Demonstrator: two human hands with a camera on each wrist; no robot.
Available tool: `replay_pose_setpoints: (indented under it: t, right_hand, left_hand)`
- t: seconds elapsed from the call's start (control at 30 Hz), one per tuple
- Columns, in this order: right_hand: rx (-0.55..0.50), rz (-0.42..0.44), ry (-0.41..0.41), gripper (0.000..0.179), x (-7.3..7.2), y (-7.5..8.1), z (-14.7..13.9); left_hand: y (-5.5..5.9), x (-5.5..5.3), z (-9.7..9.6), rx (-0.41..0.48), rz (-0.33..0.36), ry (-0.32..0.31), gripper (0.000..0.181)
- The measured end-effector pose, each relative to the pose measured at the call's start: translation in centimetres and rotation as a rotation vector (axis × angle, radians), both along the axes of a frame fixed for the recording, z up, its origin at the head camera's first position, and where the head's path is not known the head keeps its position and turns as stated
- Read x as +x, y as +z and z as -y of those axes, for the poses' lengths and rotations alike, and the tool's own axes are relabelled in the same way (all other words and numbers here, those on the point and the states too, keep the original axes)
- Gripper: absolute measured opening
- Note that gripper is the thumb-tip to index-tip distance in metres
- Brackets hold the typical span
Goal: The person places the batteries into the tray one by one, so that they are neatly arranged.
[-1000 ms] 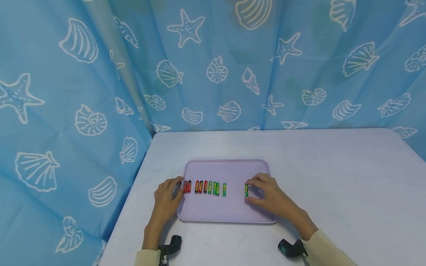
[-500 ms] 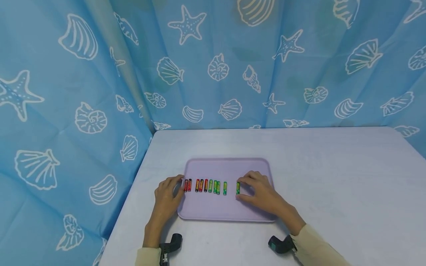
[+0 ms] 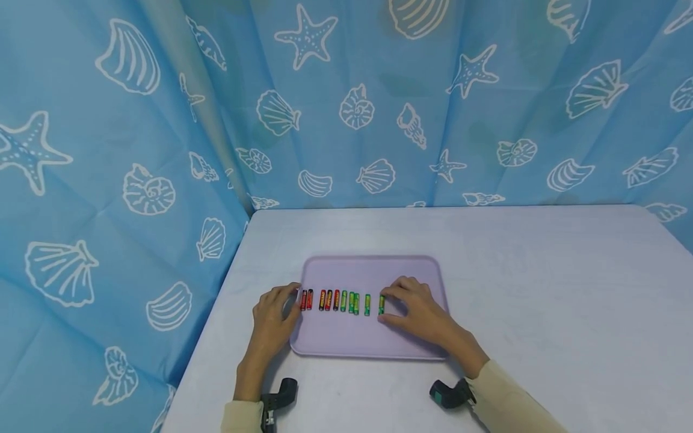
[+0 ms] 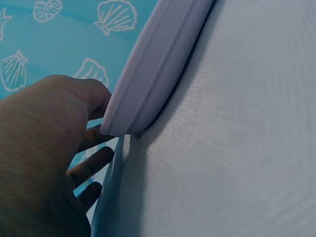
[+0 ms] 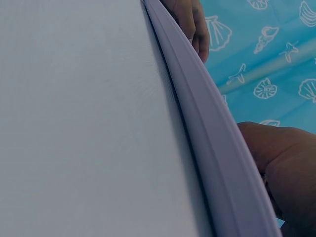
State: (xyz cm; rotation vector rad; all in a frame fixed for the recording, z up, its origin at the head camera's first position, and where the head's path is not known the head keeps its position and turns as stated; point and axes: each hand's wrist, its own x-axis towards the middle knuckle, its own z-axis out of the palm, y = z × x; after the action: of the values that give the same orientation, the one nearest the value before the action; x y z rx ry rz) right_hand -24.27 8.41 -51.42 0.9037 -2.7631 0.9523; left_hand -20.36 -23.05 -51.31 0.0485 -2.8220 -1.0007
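On a lilac tray [image 3: 335, 337] several small batteries lie side by side in a row. The left ones are red and black batteries [image 3: 329, 300]; the right ones are green batteries [image 3: 344, 300]. My right hand [image 3: 414, 310] pinches the rightmost green battery [image 3: 381, 305] by its two ends, between thumb and forefinger, apart from its neighbour. That battery is hidden in the right wrist view, behind the tray's wall [image 5: 207, 108]. My left hand [image 3: 271, 322] rests at the tray's left rim, thumb near the leftmost red battery. In the left wrist view its fingers [image 4: 91, 165] are loosely spread beside the rim.
The tray stands on a table with a white cover [image 3: 541, 288]. A blue curtain [image 3: 216, 150] with shell and starfish prints hangs behind and to the left. Each wrist carries a black camera mount [image 3: 281, 394].
My right hand has slid the pinched green battery left across the tray, closer to the row. The left hand stays at the rim. The head view has shifted slightly.
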Motion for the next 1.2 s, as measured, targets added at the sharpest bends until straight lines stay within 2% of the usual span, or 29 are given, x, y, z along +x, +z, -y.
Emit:
replay_pose_setpoints:
  t: [0.5, 0.63, 0.73, 0.87, 1.0, 1.1, 1.17, 1.2]
  right_hand:
    - [0.026, 0.036, 0.003, 0.051, 0.1, 0.5, 0.0]
    - [0.022, 0.060, -0.003, 0.053, 0.2, 1.2, -0.3]
    - [-0.001, 0.048, -0.022, 0.044, 0.5, 2.0, -1.4]
    - [-0.032, -0.044, -0.090, 0.021, 1.2, 2.7, -4.5]
    - [-0.023, -0.125, -0.225, 0.009, 2.2, 2.8, -8.6]
    - [0.012, -0.120, -0.331, 0.010, 2.9, 2.8, -11.8]
    - [0.030, -0.100, -0.382, 0.016, 3.0, 2.9, -13.7]
    - [0.050, -0.079, -0.397, 0.027, 2.9, 3.0, -14.4]
  left_hand:
    - [0.1, 0.0, -0.8, 0.003, 0.000, -0.007, 0.042]
    - [0.2, -0.1, -0.8, 0.011, -0.011, -0.017, 0.042]
    - [0.2, -0.3, -0.9, 0.031, -0.017, -0.026, 0.040]
    - [0.2, -0.5, -0.9, 0.068, -0.013, -0.034, 0.039]
    - [0.4, -0.3, -0.3, 0.110, -0.006, -0.012, 0.037]
    - [0.9, 0.0, 0.4, 0.117, 0.022, 0.007, 0.036]
    - [1.4, 0.0, 0.9, 0.060, 0.026, 0.002, 0.040]
    - [1.6, 0.0, 1.2, 0.013, 0.025, -0.006, 0.044]
